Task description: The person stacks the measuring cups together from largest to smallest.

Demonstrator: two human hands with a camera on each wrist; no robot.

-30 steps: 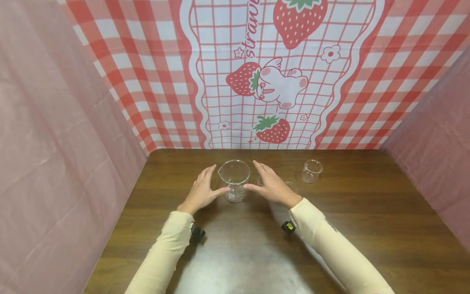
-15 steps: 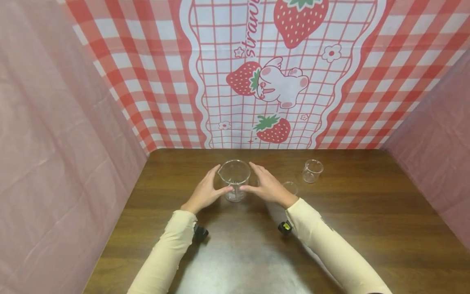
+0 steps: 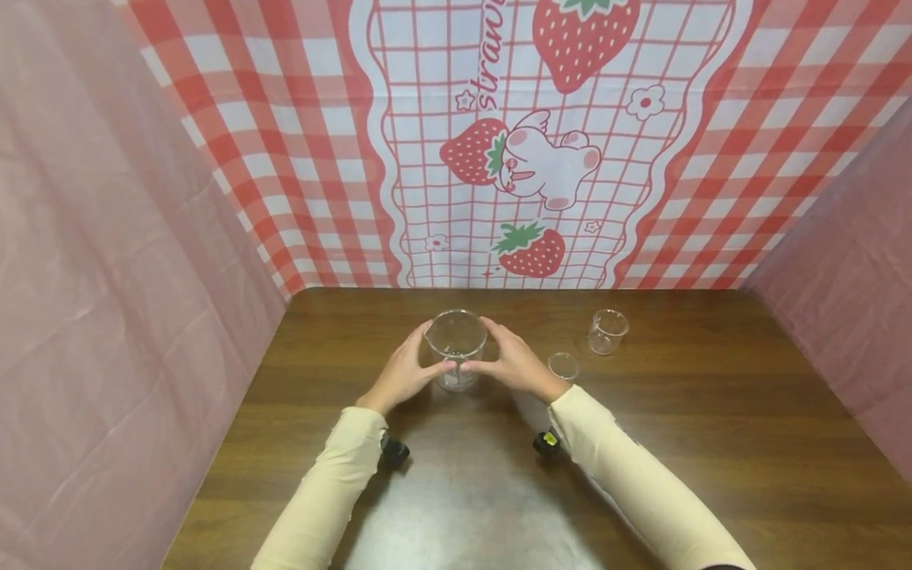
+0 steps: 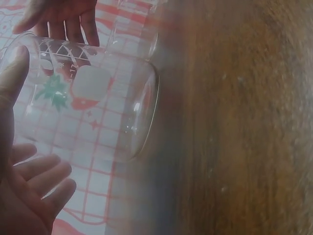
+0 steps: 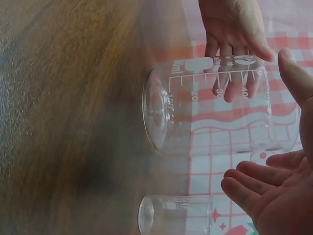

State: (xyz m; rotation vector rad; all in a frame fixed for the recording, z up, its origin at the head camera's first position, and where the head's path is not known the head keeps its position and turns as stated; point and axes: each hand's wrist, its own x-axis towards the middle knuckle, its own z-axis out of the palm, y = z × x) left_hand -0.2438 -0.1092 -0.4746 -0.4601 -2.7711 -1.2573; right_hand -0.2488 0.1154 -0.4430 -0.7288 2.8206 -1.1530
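A large clear glass beaker with white graduation marks stands upright on the wooden table. My left hand is at its left side, thumb in front and fingers reaching along the side. On the opposite side my right hand mirrors it, the two thumbs almost meeting at the front. The left wrist view shows the left thumb over the beaker's wall, with the other fingers slightly off it. A narrow gap also shows between the right fingers and the glass in the right wrist view.
Two smaller glass beakers stand to the right: one near the right wrist, the other farther back. A checked strawberry-print cloth hangs behind the wooden table. Pink cloths hang at both sides.
Both hands have moved inward toward the large beaker, narrowing the gap between the thumbs. The nearer small beaker shows more fully beside the right wrist. The large beaker stays in place.
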